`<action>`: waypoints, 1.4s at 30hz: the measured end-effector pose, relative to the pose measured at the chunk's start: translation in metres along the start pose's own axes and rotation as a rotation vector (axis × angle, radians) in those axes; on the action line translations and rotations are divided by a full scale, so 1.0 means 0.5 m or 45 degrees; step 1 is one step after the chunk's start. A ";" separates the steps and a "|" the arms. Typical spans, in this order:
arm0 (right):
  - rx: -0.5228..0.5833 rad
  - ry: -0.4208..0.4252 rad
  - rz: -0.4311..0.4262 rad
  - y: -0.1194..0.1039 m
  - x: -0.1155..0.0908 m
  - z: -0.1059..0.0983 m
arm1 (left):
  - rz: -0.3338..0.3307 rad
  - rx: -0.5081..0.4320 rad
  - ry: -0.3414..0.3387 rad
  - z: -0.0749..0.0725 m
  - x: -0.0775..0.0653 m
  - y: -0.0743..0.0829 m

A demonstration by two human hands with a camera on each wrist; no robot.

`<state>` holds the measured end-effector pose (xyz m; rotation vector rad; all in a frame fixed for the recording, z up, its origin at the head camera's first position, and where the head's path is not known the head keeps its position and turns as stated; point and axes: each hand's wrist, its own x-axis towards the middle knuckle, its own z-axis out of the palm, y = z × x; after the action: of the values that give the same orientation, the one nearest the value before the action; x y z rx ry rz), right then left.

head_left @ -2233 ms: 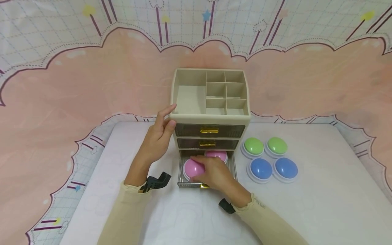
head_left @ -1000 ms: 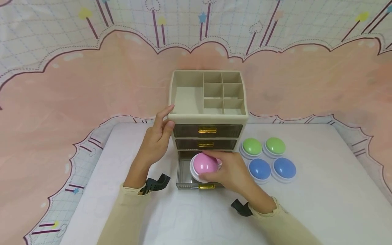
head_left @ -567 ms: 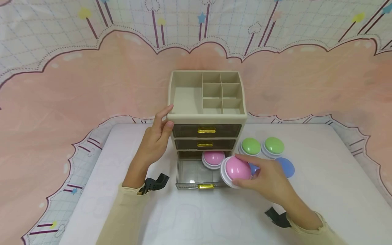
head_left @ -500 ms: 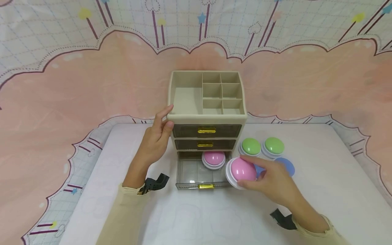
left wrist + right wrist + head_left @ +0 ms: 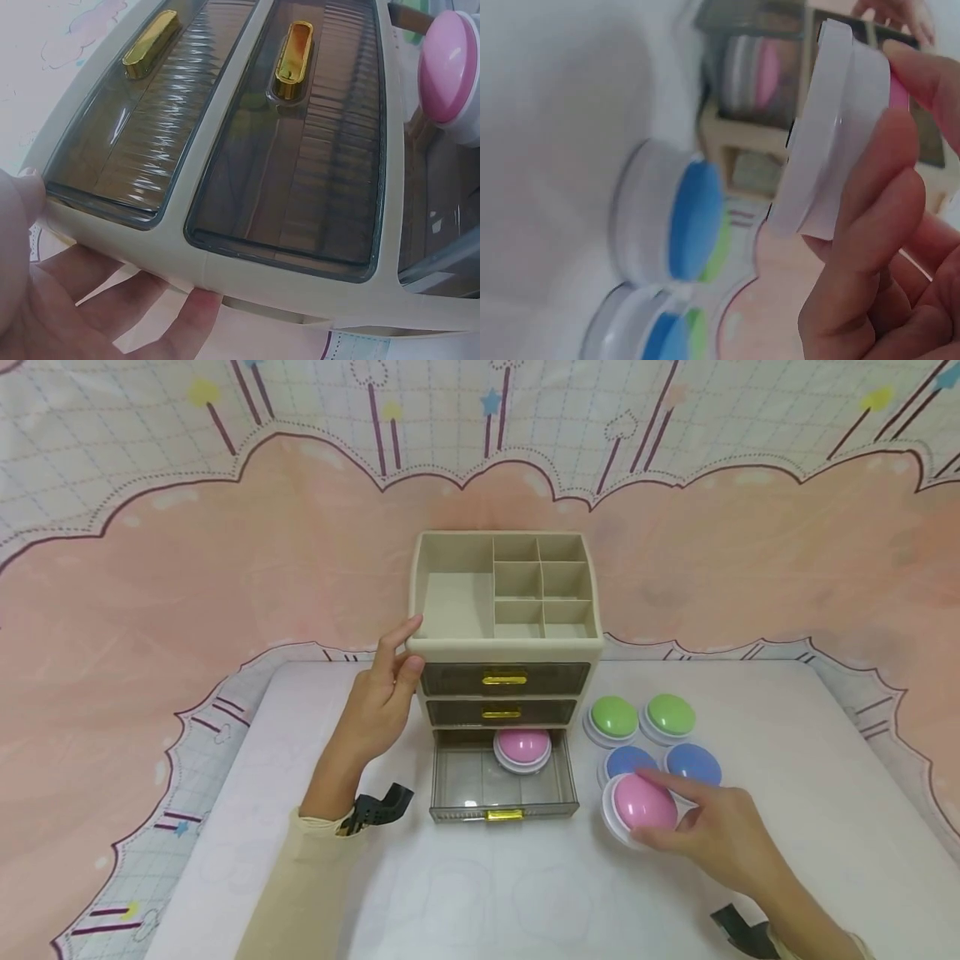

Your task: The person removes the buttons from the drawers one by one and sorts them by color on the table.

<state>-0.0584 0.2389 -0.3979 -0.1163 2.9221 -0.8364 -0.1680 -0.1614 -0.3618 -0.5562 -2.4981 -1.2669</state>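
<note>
A cream desktop drawer unit stands in the middle of the table, its bottom drawer pulled out. My left hand rests on the unit's left front corner, thumb at the front edge, fingers spread along the side in the left wrist view. Between thumb and fingers, my right hand pinches a pink dome-topped push button. It is tilted, its white base facing the table in the right wrist view. A second pink button sits at the back right of the drawer.
Two green push buttons stand right of the unit, with two blue ones in front. The held pink button partly covers the left blue one. Two upper drawers are closed. A patterned cloth hangs behind the table.
My right hand has lifted one pink button out of the bottom drawer and carried it right, to just in front of the blue buttons. My left hand has stayed on the unit.
</note>
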 end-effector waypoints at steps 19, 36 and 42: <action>0.009 -0.204 0.139 0.077 -0.021 0.036 | -0.017 -0.018 -0.001 0.000 -0.001 -0.003; -0.005 -0.241 0.154 0.085 -0.016 0.049 | -0.021 -0.019 -0.005 -0.001 0.000 -0.004; -0.005 -0.211 0.122 0.093 -0.018 0.056 | -0.021 -0.016 -0.007 -0.001 0.000 -0.005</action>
<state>-0.0484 0.2643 -0.4455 -0.0428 2.7512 -0.7673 -0.1691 -0.1630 -0.3631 -0.5434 -2.5060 -1.2900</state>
